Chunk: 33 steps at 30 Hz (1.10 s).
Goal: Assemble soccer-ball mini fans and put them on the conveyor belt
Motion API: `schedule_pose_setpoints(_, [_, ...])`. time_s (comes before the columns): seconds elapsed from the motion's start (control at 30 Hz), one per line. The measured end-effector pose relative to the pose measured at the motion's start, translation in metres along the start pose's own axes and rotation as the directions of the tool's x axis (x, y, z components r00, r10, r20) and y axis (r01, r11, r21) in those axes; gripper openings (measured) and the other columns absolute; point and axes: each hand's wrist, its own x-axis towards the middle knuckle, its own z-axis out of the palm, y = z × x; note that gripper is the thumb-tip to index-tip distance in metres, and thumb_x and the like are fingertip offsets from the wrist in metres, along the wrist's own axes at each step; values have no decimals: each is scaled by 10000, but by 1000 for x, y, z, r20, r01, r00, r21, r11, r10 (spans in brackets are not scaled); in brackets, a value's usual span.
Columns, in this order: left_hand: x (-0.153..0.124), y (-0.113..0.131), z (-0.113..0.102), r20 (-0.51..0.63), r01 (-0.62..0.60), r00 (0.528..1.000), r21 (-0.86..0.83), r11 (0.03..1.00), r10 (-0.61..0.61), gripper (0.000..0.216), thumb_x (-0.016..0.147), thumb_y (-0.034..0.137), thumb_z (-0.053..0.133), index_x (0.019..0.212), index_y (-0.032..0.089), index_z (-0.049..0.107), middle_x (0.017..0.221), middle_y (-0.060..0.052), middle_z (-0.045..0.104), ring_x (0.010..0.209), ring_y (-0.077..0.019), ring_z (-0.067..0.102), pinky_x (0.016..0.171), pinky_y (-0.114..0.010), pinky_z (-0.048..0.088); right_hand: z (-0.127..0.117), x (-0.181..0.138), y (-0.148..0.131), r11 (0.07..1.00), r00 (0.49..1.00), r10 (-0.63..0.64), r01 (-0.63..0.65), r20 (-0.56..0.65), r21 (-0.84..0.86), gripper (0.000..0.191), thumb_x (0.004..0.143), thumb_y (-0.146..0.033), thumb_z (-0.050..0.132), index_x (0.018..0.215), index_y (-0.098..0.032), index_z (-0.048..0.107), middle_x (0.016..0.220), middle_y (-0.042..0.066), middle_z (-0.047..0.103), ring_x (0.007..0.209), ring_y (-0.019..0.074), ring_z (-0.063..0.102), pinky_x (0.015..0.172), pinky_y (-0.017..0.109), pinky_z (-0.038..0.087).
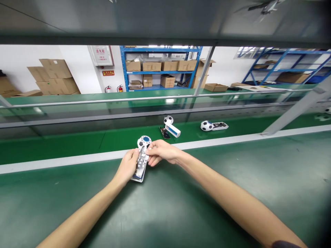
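A white toy remote with a football-patterned round head [143,151] is held over the green bench between both hands. My left hand [128,167] is wrapped round its lower body, where the open inside with small parts shows. My right hand [161,152] pinches the upper part just below the round head with its blue centre. On the conveyor belt beyond lie two more such units: one [170,127] with a dark circuit board beside it, and another [212,126] lying flat further right.
A green conveyor belt [77,143] with a white edge strip runs across beyond the bench. Metal frame posts [292,112] rise at the right. Blue shelving with cardboard boxes [160,69] and stacked cartons [53,77] stand at the far wall.
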Motion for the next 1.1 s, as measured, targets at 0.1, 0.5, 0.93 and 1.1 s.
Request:
schedule_pose_setpoints(0.1, [-1,6,-11,-12,-50,999,174,983,53,479,931,531,402,1187,154,552,1106,-102,604,980,-239,591,866,-367,460,4,8,3,997,997,47,-43,-64,70,142,840,-139,653,703,-119,624,575,64,689,499,132,675,515,201,600])
schedule_pose_setpoints(0.5, [-20,18,-16,226,-335,942,565,754,249,356,965,375,430,1272,246,554,1210,-87,605,1098,-267,597,968,-424,461,12,-1,17,978,954,-204,191,-218,-78,226,789,-96,557,869,-157,759,748,32,703,680,134,647,717,265,560])
schedule_pose_setpoints(0.93, [-28,16,-2,121,-326,940,596,734,319,361,982,199,290,1258,182,521,1092,-117,550,978,-236,589,899,-401,492,44,2,47,628,608,-710,318,-356,-711,119,847,-226,603,923,-178,681,977,61,578,818,184,594,749,317,487])
schedule_pose_setpoints(1.1, [-30,11,0,101,-323,942,546,773,321,287,969,167,293,1124,185,534,1078,-120,565,1011,-237,589,905,-407,489,44,-7,32,455,727,-653,150,-214,-878,143,890,-231,569,927,-155,683,1054,116,581,834,226,607,704,342,481])
